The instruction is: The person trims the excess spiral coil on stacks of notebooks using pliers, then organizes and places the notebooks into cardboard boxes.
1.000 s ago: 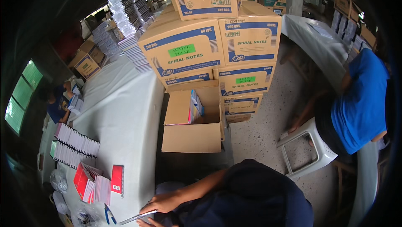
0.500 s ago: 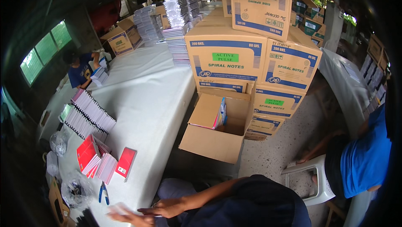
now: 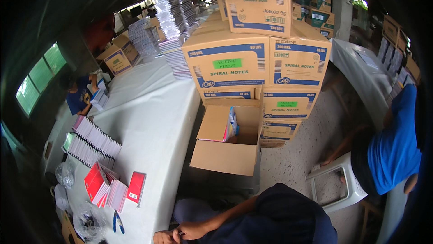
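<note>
- Left hand (image 3: 163, 237), right hand (image 3: 193, 230), right of blue-handled tool (image 3: 118, 223): fingers curled; contents cannot be told.
- Splayed red-covered notebooks (image 3: 95, 184) beyond tool: bumping could topple them.

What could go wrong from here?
1. The red notebooks look fanned and leaning on the white table, so a bump might slump them.
2. The blue-handled pliers lie loose near them and could scuff a cover if dragged.
3. The top carton, flaps raised, sits high on the stacked cartons and might shift if knocked.
</note>
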Available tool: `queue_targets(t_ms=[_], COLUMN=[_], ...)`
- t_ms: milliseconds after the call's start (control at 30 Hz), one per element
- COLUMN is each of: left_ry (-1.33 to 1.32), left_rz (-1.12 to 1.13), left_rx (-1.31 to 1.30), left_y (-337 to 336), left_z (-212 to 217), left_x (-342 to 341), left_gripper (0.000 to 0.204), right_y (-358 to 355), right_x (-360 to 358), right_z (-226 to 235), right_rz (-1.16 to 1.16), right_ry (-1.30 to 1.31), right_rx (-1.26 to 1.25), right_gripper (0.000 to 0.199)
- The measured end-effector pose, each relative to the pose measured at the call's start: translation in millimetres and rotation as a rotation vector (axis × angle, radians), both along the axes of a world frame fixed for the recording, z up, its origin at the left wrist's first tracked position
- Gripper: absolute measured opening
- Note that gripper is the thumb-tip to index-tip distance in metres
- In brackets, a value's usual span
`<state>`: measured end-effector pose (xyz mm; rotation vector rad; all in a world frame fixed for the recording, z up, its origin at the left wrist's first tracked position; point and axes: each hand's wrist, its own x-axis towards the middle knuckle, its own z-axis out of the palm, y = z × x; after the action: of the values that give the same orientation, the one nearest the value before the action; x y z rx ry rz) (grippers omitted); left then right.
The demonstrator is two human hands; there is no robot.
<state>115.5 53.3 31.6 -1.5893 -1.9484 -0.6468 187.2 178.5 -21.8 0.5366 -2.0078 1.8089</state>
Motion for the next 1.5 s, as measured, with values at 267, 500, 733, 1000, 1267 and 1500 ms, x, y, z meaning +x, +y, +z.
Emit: queue_targets(t_ms=[267,500,733,1000,1267,1500], left_ry=[-0.011,0.160,0.001,-0.226,-0.509,-0.440], left_rz=[0.354,0.265,0.122,0.146,0.234,0.275], left_rx=[0.195,0.427,-0.069,-0.029,-0.113,-0.267], left_y=[7.1,19.4,-30.0,-27.6,-32.6,-37.3], left_z=[-10.1,11.2,-55.8,77.0,74.0,56.7], left_x=[16.8,36.5,51.8,-25.5,-116.4,-137.0], left_gripper=[0.076,0.083,0.110,0.037,0.022,0.026], right_y=[-0.5,0.5,9.3,-1.4,1.0,5.1], right_x=[22.4,28.1,23.1,-60.0,-160.2,-174.0], right_z=[22.5,19.3,35.9,46.2,33.7,31.0], right_rz=[-0.133,0.010,-0.028,0.035,0.182,0.270], right_ry=[-0.050,-0.156,-0.115,-0.107,-0.264,-0.377], right_rx=[0.115,0.127,0.208,0.006,-0.093,-0.030], right_gripper=[0.028,0.042,0.043,0.018,0.019,0.020])
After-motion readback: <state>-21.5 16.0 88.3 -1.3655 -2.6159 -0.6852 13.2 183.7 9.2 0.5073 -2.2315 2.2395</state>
